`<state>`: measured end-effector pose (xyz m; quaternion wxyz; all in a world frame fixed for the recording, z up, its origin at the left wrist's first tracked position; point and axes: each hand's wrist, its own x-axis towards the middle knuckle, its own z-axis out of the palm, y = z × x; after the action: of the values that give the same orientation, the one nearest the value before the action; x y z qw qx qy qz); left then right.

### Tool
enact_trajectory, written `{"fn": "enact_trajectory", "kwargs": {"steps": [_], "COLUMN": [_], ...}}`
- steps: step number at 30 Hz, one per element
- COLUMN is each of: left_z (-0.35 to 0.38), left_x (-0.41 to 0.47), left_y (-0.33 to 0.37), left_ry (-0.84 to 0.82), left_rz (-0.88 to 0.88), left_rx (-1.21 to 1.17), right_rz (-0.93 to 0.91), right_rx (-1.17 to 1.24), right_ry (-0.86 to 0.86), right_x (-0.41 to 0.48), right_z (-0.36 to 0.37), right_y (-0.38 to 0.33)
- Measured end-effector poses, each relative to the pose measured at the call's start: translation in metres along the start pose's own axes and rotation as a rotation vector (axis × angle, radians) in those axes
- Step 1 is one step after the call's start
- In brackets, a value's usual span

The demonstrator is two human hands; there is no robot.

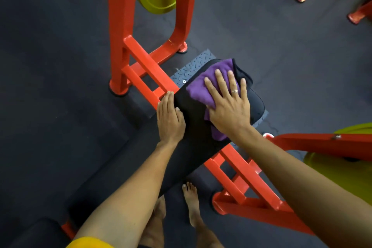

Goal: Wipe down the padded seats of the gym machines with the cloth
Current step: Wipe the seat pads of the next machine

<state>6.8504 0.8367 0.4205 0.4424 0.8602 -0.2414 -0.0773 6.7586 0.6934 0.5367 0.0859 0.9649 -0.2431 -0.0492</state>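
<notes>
Dark floor point(60, 66) | padded seat point(193, 112) | right hand point(227, 106) flat on purple cloth point(201, 88)

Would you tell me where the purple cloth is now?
In the head view, centre-right: the purple cloth lies on the black padded seat under the right hand.

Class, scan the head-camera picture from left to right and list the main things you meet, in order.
Orange upright post → left hand → right hand pressing the purple cloth → lower yellow weight plate.
</notes>
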Motion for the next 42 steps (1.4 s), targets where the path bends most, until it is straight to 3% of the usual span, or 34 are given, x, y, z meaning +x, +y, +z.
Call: {"fn": "enact_trajectory", "kwargs": {"steps": [3,7,10,15,18,24,28,32,38,42], "left_z": [0.011,0.023,0.028,0.027,0.024,0.019,0.019,0.018,0.016,0.018], "left_x": [0.019,0.021,0.018,0.019,0.019,0.02,0.019,0.022,0.034,0.033], "left_y": [0.012,0.006,0.003,0.007,0.01,0.015,0.018,0.015,0.027,0.032], "left_ry": [-0.009,0.069,0.118,0.122,0.152,0.098,0.063,0.011,-0.076,-0.047], "left_rz": [0.015,0.156,0.171,0.116,0.141,0.124,0.112,0.182,0.381,0.397], "left_rx": [-0.051,0.067,0.125,0.097,0.116,0.109,0.131,0.108,0.028,0.095], "right_rz": [0.008,-0.257,-0.3,-0.161,-0.027,0.292,0.339,0.237,0.444,0.591], "right_rx": [0.019,-0.001,-0.005,0.001,0.097,0.204,0.14,0.175,0.188,0.244], "right_ry": [-0.039,-0.031,0.01,-0.062,-0.005,0.094,0.103,0.039,0.231,0.152], "right_x": [0.038,0.032,0.021,0.073,0.097,0.046,0.065,0.09,0.003,-0.038], "right_z": [-0.001,0.007,0.007,-0.002,-0.01,-0.003,0.0,-0.006,0.009,0.019], "right_y": [-0.024,-0.018,0.009,-0.017,-0.003,0.032,0.009,0.007,0.042,0.046]}}
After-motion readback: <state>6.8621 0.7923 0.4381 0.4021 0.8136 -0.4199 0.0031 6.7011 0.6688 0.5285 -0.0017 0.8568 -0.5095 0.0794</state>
